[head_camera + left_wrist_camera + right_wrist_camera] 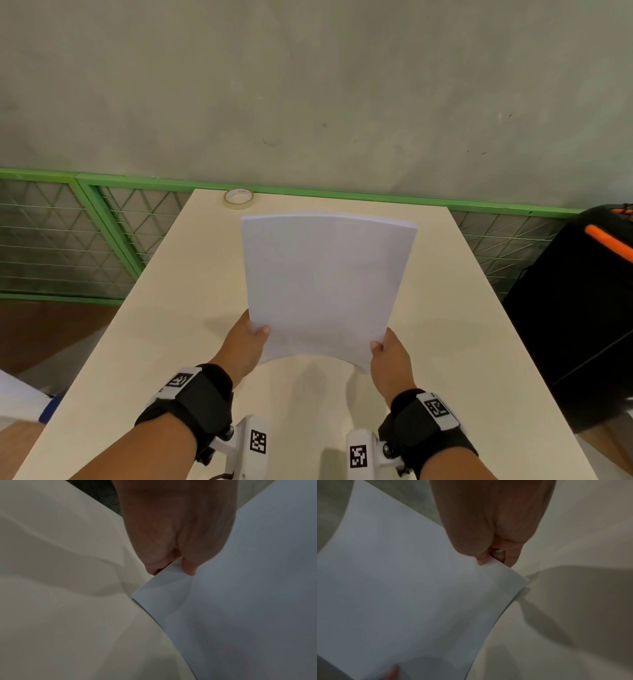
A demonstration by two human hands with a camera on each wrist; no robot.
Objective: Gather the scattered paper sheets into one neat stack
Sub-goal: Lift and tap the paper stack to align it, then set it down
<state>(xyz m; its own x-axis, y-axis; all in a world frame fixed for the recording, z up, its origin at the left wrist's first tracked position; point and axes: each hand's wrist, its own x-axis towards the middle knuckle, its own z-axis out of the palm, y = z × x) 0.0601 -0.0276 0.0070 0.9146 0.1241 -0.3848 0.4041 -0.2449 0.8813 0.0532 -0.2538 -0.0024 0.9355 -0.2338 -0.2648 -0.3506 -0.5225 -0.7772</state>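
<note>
A stack of white paper sheets point(325, 281) is held upright over the cream table point(479, 342), its edges lined up and its near edge lifted and bowed. My left hand point(251, 334) pinches the stack's lower left corner, thumb on the front face. My right hand point(382, 347) pinches the lower right corner the same way. In the left wrist view the left hand point(173, 566) grips the paper sheets point(248, 601) at a side edge. In the right wrist view the right hand point(491, 559) grips the paper sheets point(402, 595) near their corner.
A roll of masking tape point(238, 198) lies at the table's far edge. A green mesh fence point(85, 236) runs behind the table. A black bag with an orange strap point(582, 308) stands to the right of the table.
</note>
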